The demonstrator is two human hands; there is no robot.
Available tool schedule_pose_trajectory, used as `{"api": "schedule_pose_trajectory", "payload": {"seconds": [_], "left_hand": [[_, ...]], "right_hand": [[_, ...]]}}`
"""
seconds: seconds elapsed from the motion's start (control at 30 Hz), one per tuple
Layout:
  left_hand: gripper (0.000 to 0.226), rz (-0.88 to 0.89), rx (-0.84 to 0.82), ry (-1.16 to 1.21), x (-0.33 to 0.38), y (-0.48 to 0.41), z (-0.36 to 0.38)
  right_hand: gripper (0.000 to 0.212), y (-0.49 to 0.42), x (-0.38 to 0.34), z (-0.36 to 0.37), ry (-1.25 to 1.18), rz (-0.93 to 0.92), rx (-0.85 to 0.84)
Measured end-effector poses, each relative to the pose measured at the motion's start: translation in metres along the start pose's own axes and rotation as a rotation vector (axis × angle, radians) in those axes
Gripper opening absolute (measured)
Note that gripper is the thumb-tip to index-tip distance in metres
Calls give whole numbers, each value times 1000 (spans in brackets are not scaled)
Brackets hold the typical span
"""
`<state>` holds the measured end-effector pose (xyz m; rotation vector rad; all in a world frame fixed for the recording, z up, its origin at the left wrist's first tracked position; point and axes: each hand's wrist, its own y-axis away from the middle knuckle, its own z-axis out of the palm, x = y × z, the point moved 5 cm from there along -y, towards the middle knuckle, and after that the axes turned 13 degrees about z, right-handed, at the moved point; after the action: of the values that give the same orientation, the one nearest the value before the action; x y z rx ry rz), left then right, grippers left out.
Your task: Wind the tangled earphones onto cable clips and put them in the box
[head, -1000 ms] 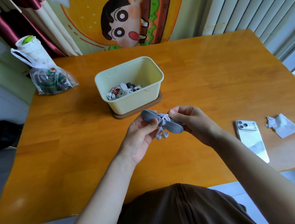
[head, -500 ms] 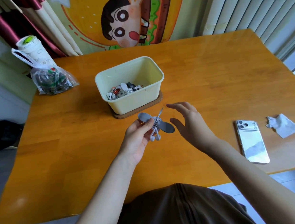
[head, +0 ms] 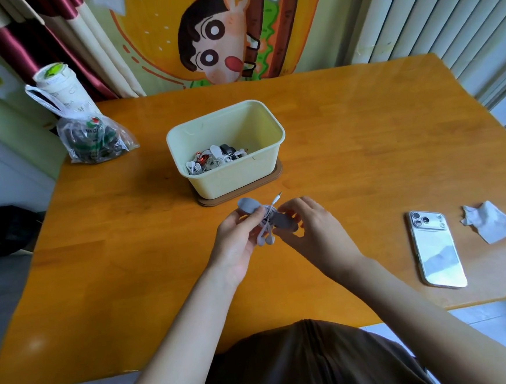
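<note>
A grey cable clip (head: 248, 205) with white earphones (head: 266, 236) wound round its middle is held above the table, just in front of the box. My left hand (head: 237, 238) grips the clip's left half, and the two earbuds dangle below it. My right hand (head: 308, 220) pinches the clip's right flap (head: 284, 222). The jack plug (head: 277, 197) sticks up toward the box. The cream plastic box (head: 268, 136) stands on a brown lid (head: 277, 174) and holds several wound earphones (head: 213, 158).
A white phone (head: 435, 250) lies face down at the right, with a crumpled tissue (head: 490, 223) beside it. A clear bag of dark items (head: 93, 137) and a white cup (head: 55, 83) sit at the table's back left corner. My dark-clothed lap is below the near edge.
My right hand let go of the clip half a second ago and has now come back to pinch its right flap. The clip has tilted, and its jack plug points up.
</note>
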<state>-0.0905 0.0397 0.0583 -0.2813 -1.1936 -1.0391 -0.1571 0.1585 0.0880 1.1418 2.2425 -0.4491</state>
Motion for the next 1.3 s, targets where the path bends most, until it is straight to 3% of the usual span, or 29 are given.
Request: {"api": "schedule_pose_trajectory", "payload": {"seconds": [0.17,0.3,0.4,0.57,0.67,0.73,0.93,1.07,1.2,1.3], "left_hand": [[7,24,72,-20,4,-11,-6],[6,110,84,-170,18,-27,-8],[15,270,90,-326,39,-43,-15],[17,583,180,-963,67,-78,-58],[18,617,199,-1406,70,-98,-77],[14,652,171,-1552,72,-107,-80],[4,743,86,-1500,74,-118,-86],[5,746,69,-1486,75,-120,-87],[5,749,60,-1478,75,-121,-87],[5,750,58,-1479,74,-121,-86]], "right_hand": [[24,-14,-9,-3,114,-65,71],[22,-38,-13,-7,-20,-37,18],[22,-65,-21,-10,-71,-43,24],[18,-135,-36,-5,11,-9,23],[13,-178,-43,19,36,5,-4],[12,-200,-43,41,67,25,-56],[23,-234,-46,101,165,73,-281],[45,-242,-51,128,225,50,-433],[39,-247,-50,136,285,79,-532],[20,-251,-50,135,320,92,-541]]}}
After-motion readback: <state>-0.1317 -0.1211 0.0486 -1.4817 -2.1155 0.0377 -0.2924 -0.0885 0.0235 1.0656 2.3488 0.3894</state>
